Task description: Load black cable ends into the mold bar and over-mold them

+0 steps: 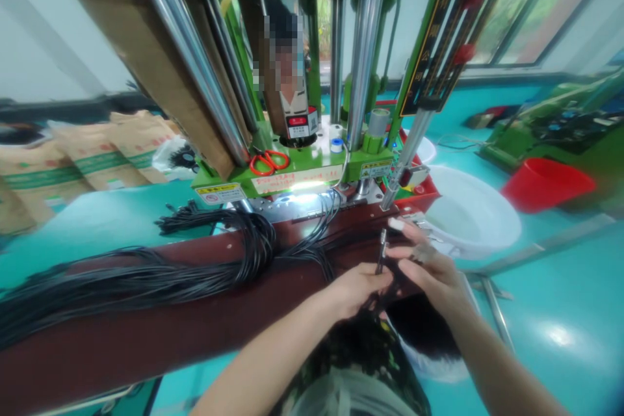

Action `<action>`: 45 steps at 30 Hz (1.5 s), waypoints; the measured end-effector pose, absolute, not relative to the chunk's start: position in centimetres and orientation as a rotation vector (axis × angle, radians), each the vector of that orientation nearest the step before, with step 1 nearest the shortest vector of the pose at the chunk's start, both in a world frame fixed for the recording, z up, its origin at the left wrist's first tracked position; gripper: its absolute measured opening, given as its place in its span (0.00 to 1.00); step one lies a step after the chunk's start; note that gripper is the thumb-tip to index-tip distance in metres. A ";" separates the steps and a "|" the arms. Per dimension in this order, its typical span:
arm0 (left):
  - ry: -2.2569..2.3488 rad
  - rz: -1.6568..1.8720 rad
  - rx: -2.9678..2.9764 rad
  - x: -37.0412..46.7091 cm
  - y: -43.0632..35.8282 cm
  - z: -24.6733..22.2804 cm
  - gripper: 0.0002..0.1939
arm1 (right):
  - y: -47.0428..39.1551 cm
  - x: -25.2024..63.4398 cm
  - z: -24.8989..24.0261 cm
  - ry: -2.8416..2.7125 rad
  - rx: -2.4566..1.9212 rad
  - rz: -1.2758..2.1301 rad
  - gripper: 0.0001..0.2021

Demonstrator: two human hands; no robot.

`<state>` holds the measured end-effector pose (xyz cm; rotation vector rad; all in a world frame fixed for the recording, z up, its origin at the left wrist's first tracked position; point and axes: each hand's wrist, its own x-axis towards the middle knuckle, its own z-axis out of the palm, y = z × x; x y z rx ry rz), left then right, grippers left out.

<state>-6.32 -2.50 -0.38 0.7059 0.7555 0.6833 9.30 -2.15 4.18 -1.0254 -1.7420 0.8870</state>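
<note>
My left hand is closed, pinching a black cable end with a metal connector that points upward. Close by on the right is my right hand, its fingers spread and a white cover on one fingertip. Whether a finger of it touches the connector I cannot tell. To the left, a thick bundle of black cables lies along the dark red bench. Several of the strands run up to the lit work area of the green press.
Orange-handled scissors rest on the press plate. A white tub and a red bucket stand at the right. Paper sacks line the left side. Behind the press a person is partly visible.
</note>
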 end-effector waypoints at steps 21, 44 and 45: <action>0.704 0.671 0.859 -6.9 -3.7 0.7 0.17 | 1.0 7.6 1.5 -1.243 -0.838 1.679 0.21; 0.975 1.233 0.517 -4.7 -1.6 -3.0 0.24 | 12.2 3.3 0.2 -2.523 -1.327 0.334 0.18; 0.980 1.251 0.517 -4.8 -1.6 -3.4 0.24 | 13.1 2.9 -0.2 -2.566 -1.338 0.293 0.17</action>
